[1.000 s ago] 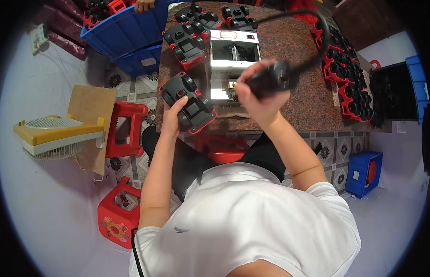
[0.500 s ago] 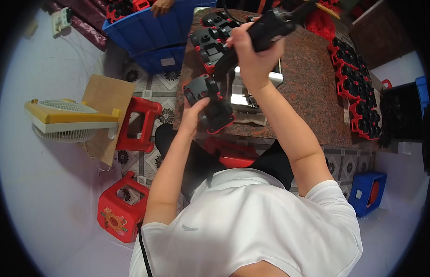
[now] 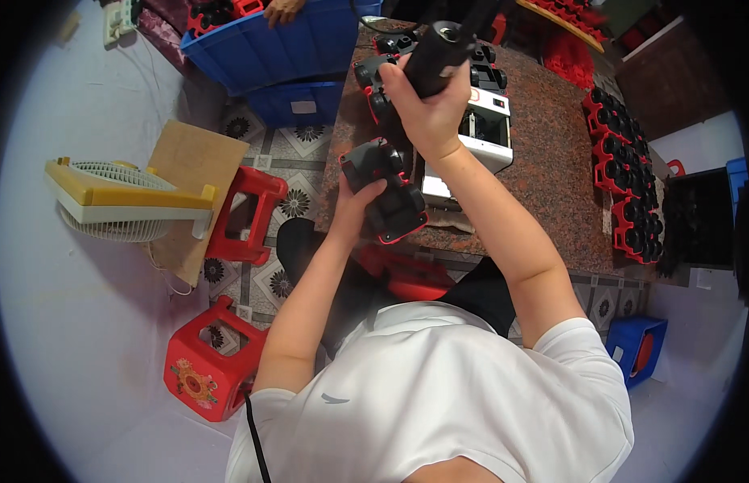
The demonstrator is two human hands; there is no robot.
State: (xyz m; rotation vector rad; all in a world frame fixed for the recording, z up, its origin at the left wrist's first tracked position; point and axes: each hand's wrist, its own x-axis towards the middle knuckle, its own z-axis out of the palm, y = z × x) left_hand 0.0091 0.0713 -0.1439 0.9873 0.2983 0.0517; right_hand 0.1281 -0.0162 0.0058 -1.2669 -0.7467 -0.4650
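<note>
My left hand [image 3: 356, 211] grips a toy car [image 3: 381, 189] with a dark underside, red edges and black wheels, at the table's near left edge. In my right hand [image 3: 435, 117], wrapped round its body, is a black electric screwdriver [image 3: 432, 66] held above and to the right of the car. Its lower tip is hard to make out behind my hand. Right beside that hand stands a white boxy machine [image 3: 495, 153] with an opening in its top. More toy cars [image 3: 374, 72] lie beyond, partly covered by my hand and the screwdriver.
Rows of red-and-black toy cars [image 3: 624, 173] line the right side of the granite table [image 3: 543, 185]. Another person's hand [image 3: 283, 10] rests on a blue crate [image 3: 270, 56]. A yellow-and-white fan [image 3: 121, 197], red stools [image 3: 205, 366] and a blue bin [image 3: 636, 350] stand around.
The view has shifted slightly. My right hand has tilted the screwdriver more upright and moved it left, uncovering more of the white machine. My left hand keeps its hold on the toy car.
</note>
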